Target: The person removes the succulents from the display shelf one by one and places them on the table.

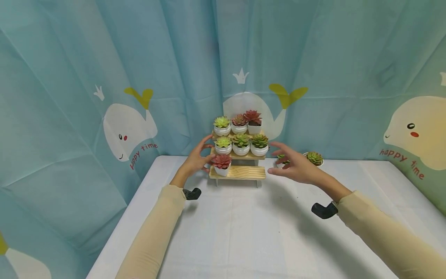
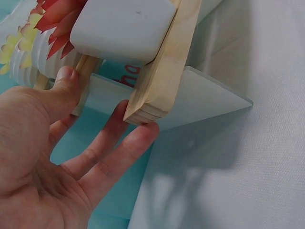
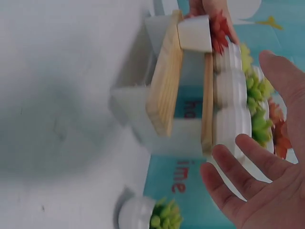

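A light blue curtain (image 1: 191, 46) printed with smiling white whales (image 1: 115, 120), yellow-green tail flukes (image 1: 285, 99), small white crowns (image 1: 241, 77) and the red words "happy time" (image 1: 393, 155) hangs in folds behind a counter (image 1: 251, 244) with a pale, whitish covering; another whale print (image 1: 29, 265) shows partly at lower left.

Printed with white whales (image 1: 130, 122), yellow-green tails (image 1: 286, 99) and red "happy time" lettering (image 1: 144, 155) on a pale-blue curtain (image 1: 195, 46). Blond and grained across the stand's shelves (image 1: 247, 173), white on its side panels (image 2: 209, 98). White around the pots (image 1: 259, 151); red in the bottom-shelf succulent (image 1: 222, 161), lime in the middle-left plant (image 1: 223, 142), darker green in the middle-right plant (image 1: 259, 140), deep red in the top-right plant (image 1: 253, 116). Cream on the sleeves (image 1: 155, 226), black on the wrist devices (image 1: 324, 211), whitish on the tabletop (image 1: 254, 232).
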A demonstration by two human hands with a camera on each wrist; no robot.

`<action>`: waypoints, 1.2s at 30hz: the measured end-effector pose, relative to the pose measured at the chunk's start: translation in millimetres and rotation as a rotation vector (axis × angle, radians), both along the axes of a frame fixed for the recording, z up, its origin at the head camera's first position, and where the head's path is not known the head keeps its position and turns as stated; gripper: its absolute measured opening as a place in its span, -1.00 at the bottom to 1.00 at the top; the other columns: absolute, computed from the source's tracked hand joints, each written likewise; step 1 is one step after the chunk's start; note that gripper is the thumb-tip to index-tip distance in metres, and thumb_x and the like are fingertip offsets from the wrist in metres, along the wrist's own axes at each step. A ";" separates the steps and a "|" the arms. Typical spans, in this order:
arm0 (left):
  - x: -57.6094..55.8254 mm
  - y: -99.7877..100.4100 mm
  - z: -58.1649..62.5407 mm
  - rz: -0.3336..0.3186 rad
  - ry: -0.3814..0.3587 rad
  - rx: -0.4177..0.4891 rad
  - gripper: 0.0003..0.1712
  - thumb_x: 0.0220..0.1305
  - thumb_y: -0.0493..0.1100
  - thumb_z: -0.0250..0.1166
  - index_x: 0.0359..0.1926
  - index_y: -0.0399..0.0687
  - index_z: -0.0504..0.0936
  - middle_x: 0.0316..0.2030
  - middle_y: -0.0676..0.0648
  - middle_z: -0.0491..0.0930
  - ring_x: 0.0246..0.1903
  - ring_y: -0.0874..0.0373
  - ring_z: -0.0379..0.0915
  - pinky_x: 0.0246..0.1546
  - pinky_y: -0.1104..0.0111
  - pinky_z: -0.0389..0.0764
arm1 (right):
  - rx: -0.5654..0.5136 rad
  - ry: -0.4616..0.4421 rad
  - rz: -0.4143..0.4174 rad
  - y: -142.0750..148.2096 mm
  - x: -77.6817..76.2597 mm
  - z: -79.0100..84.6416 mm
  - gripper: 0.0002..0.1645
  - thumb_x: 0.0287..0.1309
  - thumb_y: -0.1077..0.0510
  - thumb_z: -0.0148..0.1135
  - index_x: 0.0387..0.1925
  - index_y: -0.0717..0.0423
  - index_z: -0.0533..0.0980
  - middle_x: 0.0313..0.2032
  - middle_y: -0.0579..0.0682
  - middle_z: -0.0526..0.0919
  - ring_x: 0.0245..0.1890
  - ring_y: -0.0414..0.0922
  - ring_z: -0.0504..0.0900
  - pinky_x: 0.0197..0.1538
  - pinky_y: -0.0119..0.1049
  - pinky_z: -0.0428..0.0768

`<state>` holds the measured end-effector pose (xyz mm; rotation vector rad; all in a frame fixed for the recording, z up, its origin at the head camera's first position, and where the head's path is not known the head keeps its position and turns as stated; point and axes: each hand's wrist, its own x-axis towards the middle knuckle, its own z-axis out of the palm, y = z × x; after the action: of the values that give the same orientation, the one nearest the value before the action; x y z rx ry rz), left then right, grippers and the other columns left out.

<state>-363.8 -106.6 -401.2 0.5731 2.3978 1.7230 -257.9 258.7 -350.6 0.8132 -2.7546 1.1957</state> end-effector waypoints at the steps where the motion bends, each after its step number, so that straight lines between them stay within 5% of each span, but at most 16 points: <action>1: 0.3 -0.1 0.0 0.001 -0.001 -0.001 -0.12 0.50 -0.26 0.24 0.60 0.49 0.07 0.41 -0.18 0.30 -0.37 -0.03 0.68 -0.37 -0.25 0.70 | -0.005 -0.004 0.008 -3.5 -0.6 -1.3 0.02 0.26 0.03 0.48 0.59 -0.04 0.12 0.29 0.24 0.51 0.10 0.11 0.65 0.03 -0.02 0.70; 16: 0.2 0.1 -2.9 0.002 0.004 0.001 -0.12 0.50 -0.25 0.26 0.60 0.49 0.08 0.41 -0.18 0.30 -0.34 -0.06 0.70 -0.38 -0.23 0.71 | -0.074 -0.047 0.090 -59.9 -8.5 -28.4 0.00 0.27 0.02 0.47 0.58 -0.03 0.13 0.28 0.17 0.52 0.13 0.17 0.63 0.04 0.01 0.68; 23: -2.0 0.0 -1.5 -0.009 0.004 0.000 -0.13 0.50 -0.24 0.26 0.60 0.50 0.08 0.43 -0.17 0.29 -0.19 -0.13 0.68 -0.36 -0.22 0.72 | -0.122 -0.021 0.037 -84.0 -15.4 -40.9 -0.04 0.23 0.07 0.50 0.52 0.11 0.21 0.23 0.30 0.57 0.03 0.14 0.67 0.02 0.03 0.68; 30: -2.2 -0.4 -2.0 -0.006 -0.007 0.012 -0.12 0.50 -0.25 0.25 0.60 0.50 0.08 0.43 -0.18 0.28 -0.31 -0.09 0.69 -0.36 -0.23 0.71 | -0.200 -0.032 0.005 -104.8 -24.1 -49.1 -0.10 0.21 0.16 0.51 0.46 0.25 0.26 0.24 0.35 0.55 0.16 0.20 0.62 0.11 0.08 0.63; 36: -2.2 -1.1 -2.3 -0.009 -0.010 0.019 -0.13 0.49 -0.25 0.26 0.60 0.49 0.09 0.42 -0.17 0.29 -0.32 -0.06 0.68 -0.36 -0.26 0.70 | -0.218 -0.057 -0.022 -118.7 -26.5 -53.1 -0.16 0.21 0.15 0.51 0.41 0.24 0.30 0.17 0.33 0.60 0.01 0.18 0.70 0.07 0.03 0.68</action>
<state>-366.1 -107.7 -403.5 0.5761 2.3708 1.7427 -284.3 140.0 -403.7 0.7359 -2.6055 1.5032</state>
